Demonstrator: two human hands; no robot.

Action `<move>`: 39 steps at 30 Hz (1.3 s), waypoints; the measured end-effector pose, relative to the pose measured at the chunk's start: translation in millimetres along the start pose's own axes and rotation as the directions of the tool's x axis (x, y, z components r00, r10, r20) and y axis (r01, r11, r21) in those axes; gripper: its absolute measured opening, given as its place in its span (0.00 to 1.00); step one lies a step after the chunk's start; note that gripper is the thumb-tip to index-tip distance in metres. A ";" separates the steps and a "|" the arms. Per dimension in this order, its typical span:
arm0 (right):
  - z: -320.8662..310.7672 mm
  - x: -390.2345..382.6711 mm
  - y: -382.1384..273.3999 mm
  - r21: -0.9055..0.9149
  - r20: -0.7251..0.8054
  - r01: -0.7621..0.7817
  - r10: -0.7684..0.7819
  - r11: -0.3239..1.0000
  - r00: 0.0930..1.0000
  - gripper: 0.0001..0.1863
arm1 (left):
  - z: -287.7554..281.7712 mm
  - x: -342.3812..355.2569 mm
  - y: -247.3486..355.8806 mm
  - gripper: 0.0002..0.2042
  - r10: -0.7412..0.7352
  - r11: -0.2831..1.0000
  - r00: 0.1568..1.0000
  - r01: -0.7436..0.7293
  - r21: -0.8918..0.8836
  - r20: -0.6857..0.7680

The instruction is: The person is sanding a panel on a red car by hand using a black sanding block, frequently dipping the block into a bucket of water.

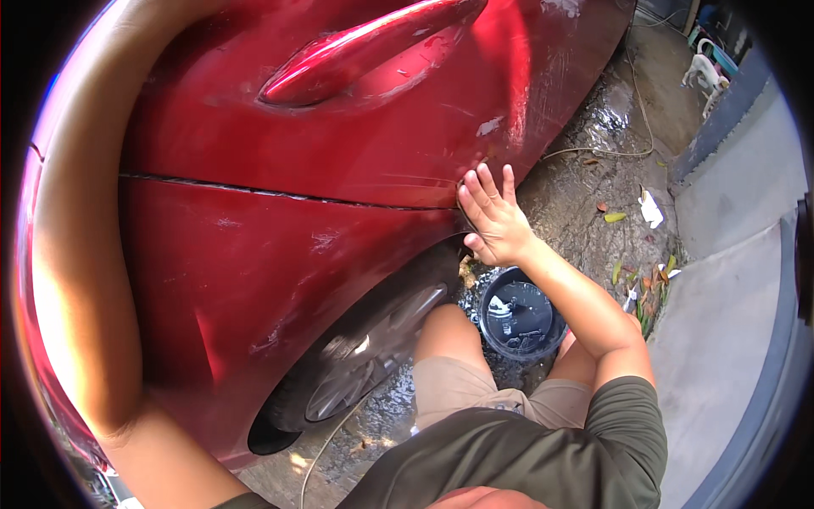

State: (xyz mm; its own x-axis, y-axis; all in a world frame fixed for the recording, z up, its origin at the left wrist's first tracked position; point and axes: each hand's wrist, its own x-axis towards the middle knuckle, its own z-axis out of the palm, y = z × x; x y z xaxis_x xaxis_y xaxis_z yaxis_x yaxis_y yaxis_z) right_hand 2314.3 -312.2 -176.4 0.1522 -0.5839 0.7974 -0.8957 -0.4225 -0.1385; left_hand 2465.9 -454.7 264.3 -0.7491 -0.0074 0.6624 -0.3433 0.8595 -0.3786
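The red car panel point(365, 153) fills the left and middle of the view, wet-looking and marked with pale scuffs and scratches. My right hand point(496, 222) is raised at the panel's edge just above the wheel arch, fingers stretched and apart, holding nothing; its fingertips look to be touching the paint or close to it. Across the far left reaches my left arm, bent at the elbow, and its hand lies outside the picture. A curved red door handle point(365, 55) stands out near the top. Below it runs a dark panel seam point(280, 193).
A dark bucket of water point(519, 314) stands on the wet ground between my knees, beside the car wheel point(365, 360). A thin hose or cable point(632, 153) trails over the concrete. Leaves point(653, 293) lie by the grey wall point(729, 356). A white dog point(705, 78) is at the far right.
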 end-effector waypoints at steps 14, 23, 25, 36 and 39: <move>21.6 -38.4 -20.6 0.350 -0.094 -0.672 0.738 0.652 0.668 0.36 | 14.2 -33.9 39.9 0.18 0.184 0.945 0.783 -0.307 0.112 0.595; 16.2 80.3 -132.7 0.497 -0.150 -0.353 0.480 0.792 0.865 0.39 | 27.7 -54.0 39.1 0.23 0.286 0.933 0.868 -0.350 0.090 0.406; 21.5 78.1 -124.2 0.364 -0.067 -0.398 0.450 0.842 0.891 0.39 | 26.9 -59.4 39.8 0.25 0.312 0.915 0.868 -0.384 0.123 0.386; 15.6 -79.2 64.6 0.990 -0.021 -0.123 0.935 0.068 0.353 0.34 | 25.5 -58.2 39.7 0.22 0.218 0.919 0.883 -0.329 0.217 0.416; 17.6 -176.8 -51.3 0.542 -0.036 -0.800 0.959 0.255 0.282 0.33 | 24.9 -50.7 56.2 0.20 0.229 0.926 0.895 -0.322 0.199 0.384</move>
State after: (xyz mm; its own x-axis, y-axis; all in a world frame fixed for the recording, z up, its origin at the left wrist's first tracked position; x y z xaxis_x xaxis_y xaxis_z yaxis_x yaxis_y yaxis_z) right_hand 2340.7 -199.5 -320.7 -0.8309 -0.5450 0.1127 -0.1238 -0.0163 -0.9922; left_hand 2470.5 -418.8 193.4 -0.9662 -0.0064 0.2579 -0.1894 0.6960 -0.6926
